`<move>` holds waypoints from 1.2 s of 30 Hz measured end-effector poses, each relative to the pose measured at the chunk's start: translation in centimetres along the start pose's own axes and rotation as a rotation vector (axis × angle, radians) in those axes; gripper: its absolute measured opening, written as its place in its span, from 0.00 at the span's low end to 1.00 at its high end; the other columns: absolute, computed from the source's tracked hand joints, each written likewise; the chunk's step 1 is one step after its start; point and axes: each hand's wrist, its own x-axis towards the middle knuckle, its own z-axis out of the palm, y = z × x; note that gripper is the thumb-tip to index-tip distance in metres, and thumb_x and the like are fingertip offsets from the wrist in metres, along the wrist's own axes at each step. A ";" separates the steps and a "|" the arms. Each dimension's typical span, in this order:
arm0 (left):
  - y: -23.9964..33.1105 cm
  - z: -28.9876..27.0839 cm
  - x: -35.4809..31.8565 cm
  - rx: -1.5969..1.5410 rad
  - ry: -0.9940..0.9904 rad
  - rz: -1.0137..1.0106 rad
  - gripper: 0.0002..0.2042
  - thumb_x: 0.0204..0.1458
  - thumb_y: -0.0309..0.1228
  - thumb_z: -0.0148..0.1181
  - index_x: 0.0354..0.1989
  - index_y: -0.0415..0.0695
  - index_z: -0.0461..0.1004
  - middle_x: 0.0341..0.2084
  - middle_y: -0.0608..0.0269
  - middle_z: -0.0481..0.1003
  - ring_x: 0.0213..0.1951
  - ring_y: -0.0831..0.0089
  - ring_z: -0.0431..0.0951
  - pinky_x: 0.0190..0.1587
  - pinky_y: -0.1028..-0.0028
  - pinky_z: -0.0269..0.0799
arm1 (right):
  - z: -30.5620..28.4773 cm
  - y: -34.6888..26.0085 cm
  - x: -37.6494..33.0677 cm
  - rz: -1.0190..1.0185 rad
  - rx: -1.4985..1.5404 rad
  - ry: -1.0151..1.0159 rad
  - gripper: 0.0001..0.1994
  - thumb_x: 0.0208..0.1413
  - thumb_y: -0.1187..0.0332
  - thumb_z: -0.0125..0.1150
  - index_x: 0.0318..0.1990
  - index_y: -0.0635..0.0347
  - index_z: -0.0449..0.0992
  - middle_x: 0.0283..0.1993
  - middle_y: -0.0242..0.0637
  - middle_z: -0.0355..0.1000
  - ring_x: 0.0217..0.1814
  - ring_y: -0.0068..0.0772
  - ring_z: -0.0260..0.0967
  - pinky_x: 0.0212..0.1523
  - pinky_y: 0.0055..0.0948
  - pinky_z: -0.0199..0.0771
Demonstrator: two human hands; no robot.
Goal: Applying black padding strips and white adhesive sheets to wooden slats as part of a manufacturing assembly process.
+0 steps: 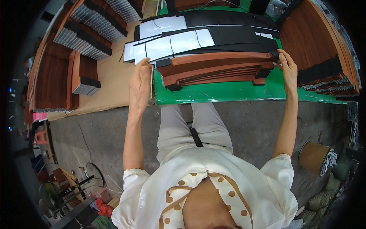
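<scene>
In front of me a small stack of curved reddish-brown wooden slats (217,59) with black end pieces lies on the green tabletop (213,89). My right hand (288,70) grips the black-ended right tip of the top slat between thumb and fingers. At the stack's left side is my left hand (140,86), its thumb and fingers drawn together by the corner of a white-backed strip (179,44). What those fingers hold, if anything, is hidden. Black strips (244,40) lie flat just beyond the slats, some under the white-backed ones.
Tall stacks of brown slats (314,38) with black and grey ends stand at the right. More stacked slats (87,70) rest on the brown cardboard (114,76) at the left. A brown drum (313,158) stands on the floor at right; tools and cables (72,187) clutter the lower left.
</scene>
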 end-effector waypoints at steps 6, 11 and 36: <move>-1.0 0.2 -1.3 -0.156 -0.075 -0.072 0.19 0.60 0.40 0.48 0.45 0.34 0.73 0.34 0.60 0.74 0.36 0.76 0.72 0.41 0.78 0.67 | 0.0 1.0 -0.7 -0.047 0.224 0.068 0.13 0.57 0.70 0.56 0.49 0.62 0.74 0.42 0.30 0.71 0.43 0.18 0.66 0.45 0.18 0.65; -3.1 1.7 -1.5 -0.214 0.012 -0.038 0.15 0.53 0.28 0.59 0.47 0.35 0.73 0.40 0.57 0.75 0.43 0.73 0.74 0.45 0.75 0.69 | 1.1 1.7 -1.8 -0.108 0.241 0.100 0.15 0.54 0.75 0.58 0.50 0.63 0.73 0.45 0.34 0.72 0.45 0.20 0.68 0.47 0.20 0.67; -0.4 2.7 1.0 -0.263 -0.427 -0.836 0.39 0.53 0.63 0.38 0.63 0.43 0.53 0.60 0.52 0.57 0.62 0.65 0.57 0.61 0.55 0.51 | -1.1 2.2 0.6 0.664 0.298 -0.570 0.44 0.50 0.32 0.43 0.66 0.56 0.50 0.66 0.49 0.49 0.67 0.54 0.46 0.59 0.55 0.53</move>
